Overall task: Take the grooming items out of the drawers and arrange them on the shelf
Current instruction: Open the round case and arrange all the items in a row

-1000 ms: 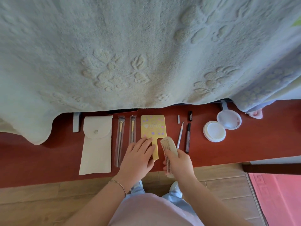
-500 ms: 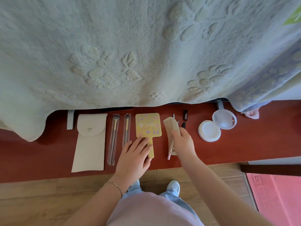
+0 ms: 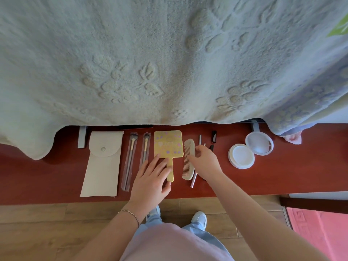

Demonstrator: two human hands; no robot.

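Observation:
A row of grooming items lies on the red-brown shelf (image 3: 282, 172). A cream comb (image 3: 187, 162) rests flat just right of a yellow hand mirror (image 3: 168, 143). My right hand (image 3: 205, 161) pinches the comb's right edge near its top. My left hand (image 3: 152, 178) lies flat with fingers spread on the mirror's lower edge and handle. Left of the mirror are two sleeved makeup brushes (image 3: 130, 159) (image 3: 145, 149) and a white snap pouch (image 3: 102, 166). Thin pencils (image 3: 194, 180) are partly hidden under my right hand.
An open white round compact (image 3: 242, 156) with its lid (image 3: 259, 143) sits at the right, with a small black cap (image 3: 214, 136) near it. A pale blanket (image 3: 169, 63) overhangs the shelf's back. Wooden floor and a pink mat (image 3: 320, 228) lie below.
My right hand carried the comb up from the shelf's front edge and laid it flat beside the mirror. My left hand stayed on the mirror handle.

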